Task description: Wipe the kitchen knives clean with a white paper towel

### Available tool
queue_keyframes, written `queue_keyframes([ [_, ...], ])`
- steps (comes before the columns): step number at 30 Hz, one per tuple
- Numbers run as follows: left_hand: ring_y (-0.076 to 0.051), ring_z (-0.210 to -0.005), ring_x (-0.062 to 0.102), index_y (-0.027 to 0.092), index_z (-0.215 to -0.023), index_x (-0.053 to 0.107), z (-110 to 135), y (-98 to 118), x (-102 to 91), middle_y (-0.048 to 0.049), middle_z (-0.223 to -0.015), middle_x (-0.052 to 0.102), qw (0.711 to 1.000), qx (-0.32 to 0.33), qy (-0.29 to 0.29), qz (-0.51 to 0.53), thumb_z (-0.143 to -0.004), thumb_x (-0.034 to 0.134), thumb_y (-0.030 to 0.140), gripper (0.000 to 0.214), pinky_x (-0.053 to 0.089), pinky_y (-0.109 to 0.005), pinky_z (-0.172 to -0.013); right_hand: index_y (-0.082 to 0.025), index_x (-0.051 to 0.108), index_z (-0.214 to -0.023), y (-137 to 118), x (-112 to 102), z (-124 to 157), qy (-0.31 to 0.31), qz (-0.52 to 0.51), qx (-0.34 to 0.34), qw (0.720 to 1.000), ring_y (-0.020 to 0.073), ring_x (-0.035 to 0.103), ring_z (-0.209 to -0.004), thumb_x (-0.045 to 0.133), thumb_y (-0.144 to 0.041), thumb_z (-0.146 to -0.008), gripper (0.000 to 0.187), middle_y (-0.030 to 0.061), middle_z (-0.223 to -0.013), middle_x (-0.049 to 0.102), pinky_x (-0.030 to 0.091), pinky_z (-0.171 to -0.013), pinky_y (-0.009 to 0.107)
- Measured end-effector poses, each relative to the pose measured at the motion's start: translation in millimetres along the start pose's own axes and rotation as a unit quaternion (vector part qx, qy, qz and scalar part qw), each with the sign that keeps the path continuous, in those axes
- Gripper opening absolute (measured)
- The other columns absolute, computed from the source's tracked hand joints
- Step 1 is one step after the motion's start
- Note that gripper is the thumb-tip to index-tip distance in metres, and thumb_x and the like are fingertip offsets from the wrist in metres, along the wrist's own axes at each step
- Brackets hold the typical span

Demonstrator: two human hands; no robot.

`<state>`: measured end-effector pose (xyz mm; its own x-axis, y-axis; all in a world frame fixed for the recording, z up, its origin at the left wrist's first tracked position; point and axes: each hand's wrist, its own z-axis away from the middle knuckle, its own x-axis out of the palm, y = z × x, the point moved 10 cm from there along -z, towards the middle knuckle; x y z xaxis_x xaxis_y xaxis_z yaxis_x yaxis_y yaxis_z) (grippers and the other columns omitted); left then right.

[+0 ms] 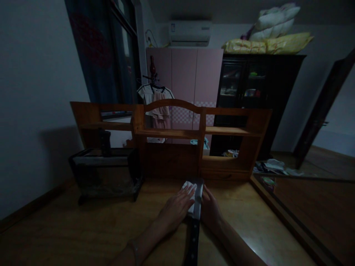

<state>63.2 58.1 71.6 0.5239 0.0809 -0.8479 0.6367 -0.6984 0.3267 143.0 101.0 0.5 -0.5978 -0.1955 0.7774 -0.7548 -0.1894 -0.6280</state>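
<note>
A kitchen knife [198,201] with a broad metal blade and a black riveted handle lies just above the wooden table, its handle pointing towards me. My left hand [180,203] presses a white tissue [188,184] against the left side of the blade, fingers stretched over it. Along the right side, my right hand [210,207] steadies the blade; its fingertips are near the far end and partly hidden. Neither hand is on the handle. To the left stands a knife holder [104,181] with a black frame and clear-looking sides, and one black knife handle [105,142] sticks up from it.
A wooden shelf unit [172,136] runs along the back of the table [155,236]. A raised wooden edge [280,218] borders the right side. Beyond are a pink wardrobe [183,74], hanging clothes [159,99] and a dark cabinet [257,85]. The room is dim.
</note>
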Motion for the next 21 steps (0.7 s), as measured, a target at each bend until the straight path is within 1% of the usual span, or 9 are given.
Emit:
queue_keyframes([
  [4,-0.015,-0.135,0.020,0.026,-0.141,0.027,0,-2,-0.4,0.0004,-0.146,0.029,1.000,0.002,0.010,0.002,-0.097,0.025,0.036,0.045,0.022,-0.039,-0.112,-0.028,0.064,-0.095,-4,-11,-1,0.047,-0.006,-0.043,0.998,0.0180,0.062,-0.096,0.064,-0.021,-0.071,0.025,-0.0022,-0.095,0.069,0.046,-0.089,0.035],
  [7,-0.016,-0.135,0.021,0.027,-0.141,0.026,-1,-2,-2.0,0.0011,-0.146,0.029,1.000,0.004,0.017,0.002,-0.097,0.026,0.036,0.045,0.024,-0.040,-0.112,-0.030,0.064,-0.097,-4,-14,-3,0.054,-0.009,-0.054,0.997,0.0186,0.063,-0.094,0.064,-0.022,-0.072,0.026,-0.0025,-0.096,0.069,0.047,-0.088,0.036],
  [9,-0.016,-0.135,0.021,0.028,-0.141,0.026,-1,2,-3.4,0.0014,-0.145,0.030,1.000,0.016,0.018,0.000,-0.097,0.026,0.035,0.045,0.024,-0.040,-0.112,-0.029,0.064,-0.097,-3,-14,-3,0.049,-0.007,-0.046,0.998,0.0187,0.063,-0.095,0.064,-0.023,-0.072,0.025,-0.0025,-0.096,0.069,0.047,-0.088,0.036],
  [12,-0.017,-0.135,0.021,0.028,-0.141,0.024,0,13,-3.8,0.0014,-0.146,0.029,0.999,0.043,0.005,-0.005,-0.096,0.027,0.035,0.045,0.024,-0.040,-0.112,-0.028,0.064,-0.096,-2,-15,-3,0.048,-0.013,-0.037,0.998,0.0168,0.062,-0.097,0.065,-0.023,-0.071,0.026,-0.0031,-0.097,0.069,0.045,-0.091,0.032],
  [15,-0.017,-0.135,0.021,0.029,-0.142,0.022,2,27,0.0,0.0016,-0.146,0.027,0.996,0.080,-0.028,-0.007,-0.096,0.029,0.036,0.047,0.024,-0.039,-0.112,-0.022,0.065,-0.094,4,-9,-3,0.029,-0.029,0.003,0.999,0.0166,0.063,-0.094,0.063,-0.033,-0.075,0.022,0.0002,-0.092,0.070,0.043,-0.091,0.031],
  [17,-0.017,-0.135,0.021,0.029,-0.142,0.021,3,34,2.4,0.0018,-0.146,0.026,0.994,0.099,-0.046,-0.005,-0.096,0.029,0.035,0.047,0.023,-0.039,-0.112,-0.018,0.067,-0.090,9,-4,-3,0.016,-0.035,0.036,0.999,0.0178,0.064,-0.090,0.060,-0.040,-0.077,0.026,0.0032,-0.086,0.071,0.043,-0.091,0.032],
  [19,-0.016,-0.134,0.023,0.029,-0.142,0.022,2,37,2.9,0.0021,-0.146,0.027,0.994,0.101,-0.050,-0.002,-0.097,0.027,0.033,0.046,0.022,-0.038,-0.112,-0.017,0.067,-0.087,11,0,-2,0.010,-0.033,0.053,0.998,0.0184,0.065,-0.087,0.059,-0.042,-0.077,0.028,0.0041,-0.083,0.071,0.043,-0.090,0.033],
  [21,-0.015,-0.133,0.027,0.030,-0.141,0.025,1,34,0.9,0.0021,-0.144,0.032,0.995,0.087,-0.038,-0.003,-0.097,0.024,0.032,0.044,0.024,-0.037,-0.111,-0.019,0.067,-0.085,8,2,-2,0.010,-0.016,0.040,0.999,0.0181,0.064,-0.087,0.059,-0.042,-0.077,0.026,0.0027,-0.082,0.071,0.043,-0.089,0.033],
])
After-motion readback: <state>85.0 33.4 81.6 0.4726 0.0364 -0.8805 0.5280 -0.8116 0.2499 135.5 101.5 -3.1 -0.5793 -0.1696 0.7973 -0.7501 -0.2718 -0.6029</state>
